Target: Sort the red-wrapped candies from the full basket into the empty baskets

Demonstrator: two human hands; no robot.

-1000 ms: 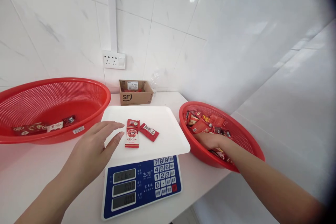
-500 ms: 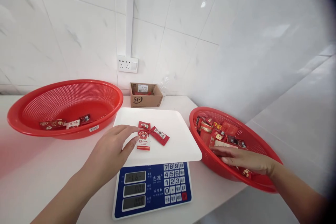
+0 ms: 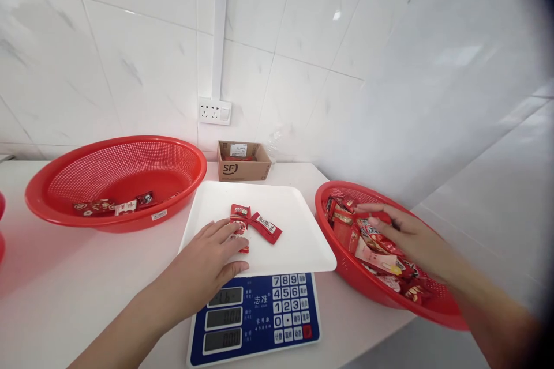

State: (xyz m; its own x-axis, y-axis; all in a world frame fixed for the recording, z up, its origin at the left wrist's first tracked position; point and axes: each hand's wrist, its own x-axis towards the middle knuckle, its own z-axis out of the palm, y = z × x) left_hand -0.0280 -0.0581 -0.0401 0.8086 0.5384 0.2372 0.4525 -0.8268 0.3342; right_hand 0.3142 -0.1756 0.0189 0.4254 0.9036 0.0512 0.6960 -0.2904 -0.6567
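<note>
1. On the white tray point(image 3: 300, 242) of the scale point(image 3: 259, 301), the left hand point(image 3: 208, 262) lies flat, grip apart, fingertips point(image 3: 234, 235) pressing a red packet point(image 3: 242, 226) near the tray's middle.
2. Just beyond, two more packets point(image 3: 266, 228) lie crossed, touching it.
3. Over in the right basket point(image 3: 355, 274), the right hand point(image 3: 411, 236) rests on the heap of sachets point(image 3: 376, 259). Fingers are loosely curled, and whether that grip is clamped on one, I cannot tell.
4. Further out on the counter point(image 3: 86, 282) sits the left basket point(image 3: 112, 222) with a few packs point(image 3: 112, 206) inside, and a cardboard box point(image 3: 243, 169) stands against the wall.
</note>
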